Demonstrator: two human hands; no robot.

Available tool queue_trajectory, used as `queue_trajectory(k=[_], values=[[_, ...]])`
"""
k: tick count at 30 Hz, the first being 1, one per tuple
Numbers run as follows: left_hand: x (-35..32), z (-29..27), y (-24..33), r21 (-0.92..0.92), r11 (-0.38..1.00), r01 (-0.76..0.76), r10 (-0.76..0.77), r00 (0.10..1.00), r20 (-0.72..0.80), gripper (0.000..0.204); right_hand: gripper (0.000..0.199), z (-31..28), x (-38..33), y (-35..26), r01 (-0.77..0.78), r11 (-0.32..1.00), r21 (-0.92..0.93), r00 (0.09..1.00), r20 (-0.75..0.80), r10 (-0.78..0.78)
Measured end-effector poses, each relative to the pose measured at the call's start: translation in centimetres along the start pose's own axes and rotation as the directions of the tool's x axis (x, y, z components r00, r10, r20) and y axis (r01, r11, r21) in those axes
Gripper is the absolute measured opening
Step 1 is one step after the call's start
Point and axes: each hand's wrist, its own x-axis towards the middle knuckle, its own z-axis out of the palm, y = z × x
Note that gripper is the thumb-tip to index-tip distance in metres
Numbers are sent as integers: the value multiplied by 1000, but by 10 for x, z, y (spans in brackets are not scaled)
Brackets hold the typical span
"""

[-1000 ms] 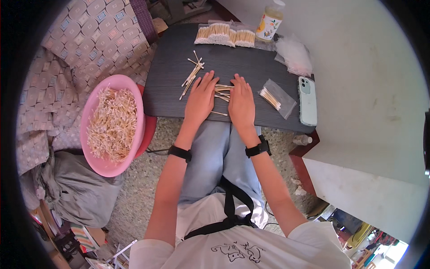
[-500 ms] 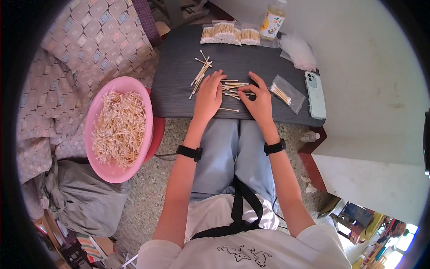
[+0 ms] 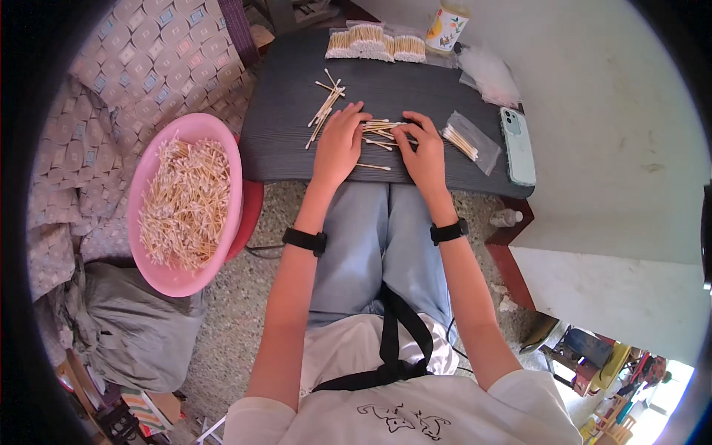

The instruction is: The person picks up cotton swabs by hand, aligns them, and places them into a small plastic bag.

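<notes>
A loose bunch of cotton swabs lies on the dark table between my hands, mostly crosswise. My left hand rests at the bunch's left end, fingers stretched forward and bent slightly inward against the swab tips. At the other end, my right hand has its thumb and fingers bent around the swabs' right ends. Its palm side is hidden. One separate swab lies nearer the table's front edge. Left of my left hand is another scattered group of swabs.
A pink basin heaped with swabs stands left of the table. Packed swab bundles and a bottle line the back. A bagged bundle, clear bags and a phone lie to the right.
The whole scene sits slightly higher and further left in the picture. My right hand's upper finger has come down closer to its thumb at the swabs. My left hand stays beside the bunch.
</notes>
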Motion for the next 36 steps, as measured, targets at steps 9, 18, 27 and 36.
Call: queue_trajectory(k=[9, 18, 27, 36], values=[[-1, -2, 2, 10, 1000, 8, -8, 1000, 15, 21, 14, 2, -4, -2, 126, 987, -103, 992, 19, -125], [0, -1, 3, -10, 999, 34, -34, 999, -16, 20, 13, -9, -2, 1, 103, 991, -84, 994, 39, -100], [-1, -2, 6, -17, 999, 28, -29, 998, -57, 18, 10, -30, -13, 2, 51, 997, -57, 994, 103, -45], [-2, 1, 7, 65, 998, 9, -7, 1000, -21, 24, 11, -9, -8, 0, 80, 994, -80, 996, 49, -76]])
